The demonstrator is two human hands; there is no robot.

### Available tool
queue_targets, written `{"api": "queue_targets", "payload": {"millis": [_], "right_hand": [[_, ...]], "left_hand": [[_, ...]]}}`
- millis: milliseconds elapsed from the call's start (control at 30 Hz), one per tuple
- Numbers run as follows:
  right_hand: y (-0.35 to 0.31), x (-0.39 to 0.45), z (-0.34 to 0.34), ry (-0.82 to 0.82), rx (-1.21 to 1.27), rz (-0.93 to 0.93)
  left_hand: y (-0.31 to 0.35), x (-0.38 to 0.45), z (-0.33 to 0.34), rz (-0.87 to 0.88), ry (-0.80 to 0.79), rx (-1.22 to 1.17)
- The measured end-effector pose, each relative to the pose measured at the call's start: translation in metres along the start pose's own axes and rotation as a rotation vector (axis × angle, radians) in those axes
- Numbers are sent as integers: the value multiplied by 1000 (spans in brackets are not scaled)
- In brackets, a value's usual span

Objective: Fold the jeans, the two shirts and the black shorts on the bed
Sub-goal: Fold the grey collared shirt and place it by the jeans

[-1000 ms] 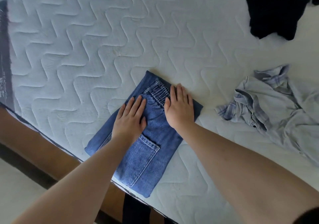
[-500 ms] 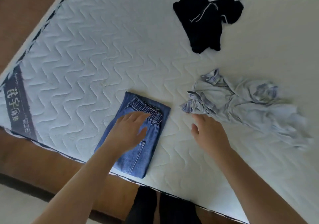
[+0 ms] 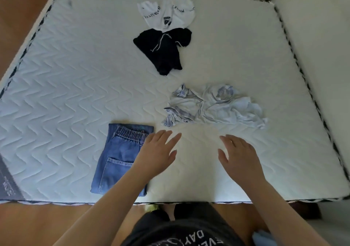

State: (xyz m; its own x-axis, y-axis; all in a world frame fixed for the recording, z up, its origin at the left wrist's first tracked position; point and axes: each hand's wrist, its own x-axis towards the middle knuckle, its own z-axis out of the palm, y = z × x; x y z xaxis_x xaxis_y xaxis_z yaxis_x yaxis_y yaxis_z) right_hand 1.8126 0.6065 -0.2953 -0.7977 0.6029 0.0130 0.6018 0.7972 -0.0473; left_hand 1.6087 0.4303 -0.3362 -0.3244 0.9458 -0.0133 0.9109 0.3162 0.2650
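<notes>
Both hands, left [image 3: 158, 154] and right [image 3: 239, 157] (fingers apart, holding nothing), hover near the crumpled shirt [image 3: 212, 107]; it lies just beyond, probably long axis left-right, right hand nearer.

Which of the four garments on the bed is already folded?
The blue jeans, a neat rectangle near the bed's front edge. The light blue shirt, black shorts and white shirt lie crumpled.

Wooden floor [image 3: 37, 225] beside quilted mattress [image 3: 75, 75]; possibly a label [image 3: 8, 185].
</notes>
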Motion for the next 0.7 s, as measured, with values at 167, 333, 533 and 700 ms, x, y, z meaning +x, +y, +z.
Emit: {"api": "queue_targets", "payload": {"millis": [167, 333, 533, 700], "right_hand": [[39, -25, -13, -28, 46, 173], [80, -35, -13, -96, 98, 249], [154, -26, 6, -168, 172, 248], [223, 0, 21, -200, 204, 184]], "left_hand": [[37, 17, 4, 69, -128, 16], [81, 46, 13, 125, -138, 32], [139, 109, 28, 106, -170, 80], [192, 155, 40, 50, -177, 79]]}}
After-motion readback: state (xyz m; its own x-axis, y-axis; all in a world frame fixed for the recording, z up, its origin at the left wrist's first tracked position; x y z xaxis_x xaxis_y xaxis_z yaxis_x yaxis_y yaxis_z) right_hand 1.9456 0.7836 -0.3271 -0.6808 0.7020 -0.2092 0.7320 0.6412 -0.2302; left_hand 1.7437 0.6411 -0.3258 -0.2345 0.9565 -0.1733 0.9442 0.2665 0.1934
